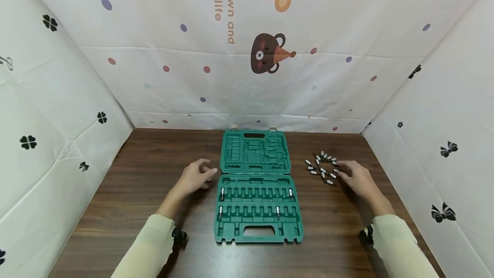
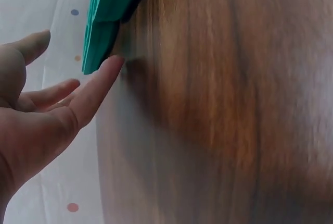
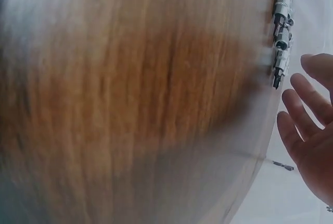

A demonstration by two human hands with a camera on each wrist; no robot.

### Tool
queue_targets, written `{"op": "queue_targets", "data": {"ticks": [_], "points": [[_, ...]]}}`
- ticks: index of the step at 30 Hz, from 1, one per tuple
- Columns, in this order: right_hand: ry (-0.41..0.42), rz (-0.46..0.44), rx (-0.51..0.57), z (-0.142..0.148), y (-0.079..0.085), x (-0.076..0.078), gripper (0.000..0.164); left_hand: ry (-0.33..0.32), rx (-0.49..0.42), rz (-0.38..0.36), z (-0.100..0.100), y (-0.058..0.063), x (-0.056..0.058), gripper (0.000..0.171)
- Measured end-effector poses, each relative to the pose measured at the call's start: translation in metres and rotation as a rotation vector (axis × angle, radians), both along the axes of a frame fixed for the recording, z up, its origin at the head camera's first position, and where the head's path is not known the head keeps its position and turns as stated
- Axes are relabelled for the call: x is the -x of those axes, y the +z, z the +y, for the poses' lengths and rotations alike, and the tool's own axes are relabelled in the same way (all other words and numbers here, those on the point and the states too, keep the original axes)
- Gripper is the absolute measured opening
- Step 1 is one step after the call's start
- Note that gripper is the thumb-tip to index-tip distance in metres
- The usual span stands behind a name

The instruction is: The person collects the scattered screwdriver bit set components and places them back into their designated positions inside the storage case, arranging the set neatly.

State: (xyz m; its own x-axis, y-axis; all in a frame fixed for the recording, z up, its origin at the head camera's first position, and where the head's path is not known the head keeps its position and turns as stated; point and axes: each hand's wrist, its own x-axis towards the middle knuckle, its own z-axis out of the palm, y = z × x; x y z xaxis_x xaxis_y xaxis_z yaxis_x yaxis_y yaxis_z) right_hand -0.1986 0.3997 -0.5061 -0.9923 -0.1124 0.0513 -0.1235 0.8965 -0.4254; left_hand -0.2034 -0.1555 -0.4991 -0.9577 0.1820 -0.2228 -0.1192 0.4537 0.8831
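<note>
A broad dark-brown wood-grain counter (image 1: pixel 173 146) spread across the lower scene. Centred on it, a rectangular green plastic case (image 1: pixel 254 169) lay unfolded, lid toward twelve o'clock, probably to bare its moulded slots. At the case's nine o'clock, the person's bare left hand (image 1: pixel 196 177) held nothing, its grip loosely spread. At three o'clock, the bare right hand (image 1: pixel 359 178) was spread too, just beside loose silver-and-black metal bit sockets (image 1: pixel 323 174), seemingly placed for easy reach; contact was unclear. Four similar seated sockets (image 1: pixel 278 213) occupied slots toward six o'clock, presumably for steadiness.
</note>
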Motion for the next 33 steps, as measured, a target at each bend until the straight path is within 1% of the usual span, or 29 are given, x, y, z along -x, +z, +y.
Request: {"op": "queue_targets", "data": {"ticks": [2,6,10,14,16,21,23,30,33], "points": [[0.003,-0.003,-0.012,0.001,0.0,0.001,0.039,0.02,-0.049,-0.049,0.003,-0.002,0.001,0.057],[0.005,-0.006,-0.032,0.004,-0.002,0.003,0.039,0.034,-0.109,-0.107,0.007,-0.008,0.004,0.051],[-0.002,-0.017,-0.023,0.006,-0.003,0.004,0.038,0.038,-0.142,-0.151,0.01,-0.01,0.005,0.044],[-0.007,-0.032,-0.004,0.007,-0.006,0.004,0.036,0.042,-0.149,-0.176,0.013,-0.009,0.003,0.038],[-0.01,-0.035,-0.003,0.007,-0.008,0.005,0.035,0.035,-0.14,-0.176,0.015,-0.008,0.002,0.035],[-0.011,-0.039,-0.015,0.008,-0.012,0.007,0.032,0.051,-0.117,-0.176,0.021,-0.007,0.001,0.028],[-0.012,-0.039,-0.016,0.008,-0.013,0.008,0.03,0.068,-0.117,-0.175,0.023,-0.007,0.001,0.026],[-0.002,-0.007,-0.026,0.005,-0.016,0.011,0.025,0.071,-0.123,-0.154,0.026,-0.011,0.003,0.021],[0.005,0.005,-0.036,0.004,-0.018,0.012,0.022,0.083,-0.119,-0.147,0.027,-0.013,0.004,0.019]]}}
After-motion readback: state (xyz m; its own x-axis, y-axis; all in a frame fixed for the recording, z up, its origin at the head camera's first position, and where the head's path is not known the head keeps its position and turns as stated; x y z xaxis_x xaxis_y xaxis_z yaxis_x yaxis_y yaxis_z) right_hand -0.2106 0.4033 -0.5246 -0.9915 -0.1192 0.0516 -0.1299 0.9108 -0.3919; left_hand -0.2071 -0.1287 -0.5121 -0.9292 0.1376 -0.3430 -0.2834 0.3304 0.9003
